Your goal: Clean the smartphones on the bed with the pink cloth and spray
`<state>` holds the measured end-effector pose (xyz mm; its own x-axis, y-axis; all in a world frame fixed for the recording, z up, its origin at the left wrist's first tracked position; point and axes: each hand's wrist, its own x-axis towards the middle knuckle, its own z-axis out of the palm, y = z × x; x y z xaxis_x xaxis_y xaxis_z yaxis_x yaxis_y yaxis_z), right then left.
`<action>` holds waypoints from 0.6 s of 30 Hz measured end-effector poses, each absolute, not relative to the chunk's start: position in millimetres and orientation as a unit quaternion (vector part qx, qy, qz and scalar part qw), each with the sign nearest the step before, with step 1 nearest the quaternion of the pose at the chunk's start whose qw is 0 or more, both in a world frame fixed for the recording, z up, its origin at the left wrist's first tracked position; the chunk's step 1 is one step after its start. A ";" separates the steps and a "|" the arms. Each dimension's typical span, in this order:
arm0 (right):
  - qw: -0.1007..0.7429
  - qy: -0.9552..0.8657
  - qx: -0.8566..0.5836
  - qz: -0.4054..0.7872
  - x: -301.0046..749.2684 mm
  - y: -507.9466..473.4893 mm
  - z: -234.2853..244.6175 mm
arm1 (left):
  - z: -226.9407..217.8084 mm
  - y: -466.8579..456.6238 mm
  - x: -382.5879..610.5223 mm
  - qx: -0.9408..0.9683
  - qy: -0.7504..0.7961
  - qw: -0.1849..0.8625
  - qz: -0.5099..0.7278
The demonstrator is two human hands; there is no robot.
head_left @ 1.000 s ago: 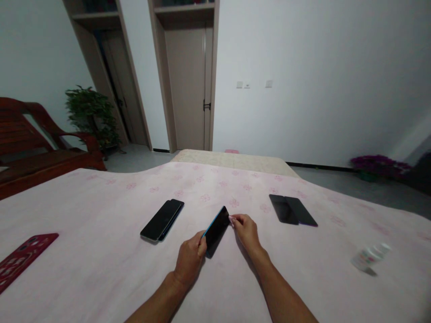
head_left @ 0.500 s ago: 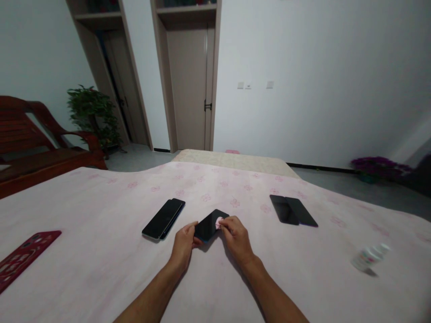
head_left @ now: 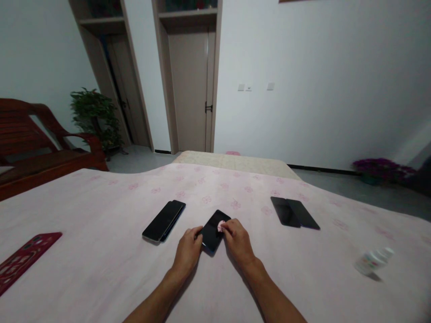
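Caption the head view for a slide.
Left hand grips a phone; right hand holds a pink cloth against it.

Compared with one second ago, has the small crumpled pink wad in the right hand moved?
Yes, leftward: the small crumpled pink wad is now over the held black rectangular phone, nearer the two overlapping black rectangular phones resting at left.

Glossy phone screen (head_left: 211,235), wooden bench (head_left: 63,165)

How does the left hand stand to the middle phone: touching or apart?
Touching: the head view shows the left hand gripping the middle phone along its left side.
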<state>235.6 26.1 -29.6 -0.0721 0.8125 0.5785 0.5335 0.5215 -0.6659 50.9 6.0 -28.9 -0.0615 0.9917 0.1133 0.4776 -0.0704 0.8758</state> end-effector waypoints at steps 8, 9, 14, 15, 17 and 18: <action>0.451 -0.770 -0.426 0.150 236.1 20.0 -31.6 | -12.5 -15.7 59.2 0.723 0.625 0.177 0.234; 0.450 -0.770 -0.429 0.146 236.7 21.5 -31.5 | -11.5 -16.6 59.4 0.730 0.623 0.167 0.224; 0.459 -0.726 -0.504 0.092 244.2 46.0 -35.5 | -13.9 -12.8 57.5 0.729 0.627 0.170 0.217; 0.453 -0.722 -0.517 0.083 244.7 51.3 -35.8 | -15.0 -11.6 57.2 0.728 0.626 0.173 0.221; 0.434 -0.720 -0.536 0.075 243.3 58.3 -34.4 | -16.8 -9.6 57.1 0.727 0.623 0.175 0.230; 0.423 -0.725 -0.538 0.077 241.6 59.6 -32.7 | -17.4 -9.0 57.4 0.727 0.622 0.174 0.234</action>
<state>241.6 59.6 -32.7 -0.0616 0.8450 0.5312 0.7153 0.4086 -0.5669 57.4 -9.0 -17.4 0.1170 0.9854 0.1239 0.8228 -0.1660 0.5435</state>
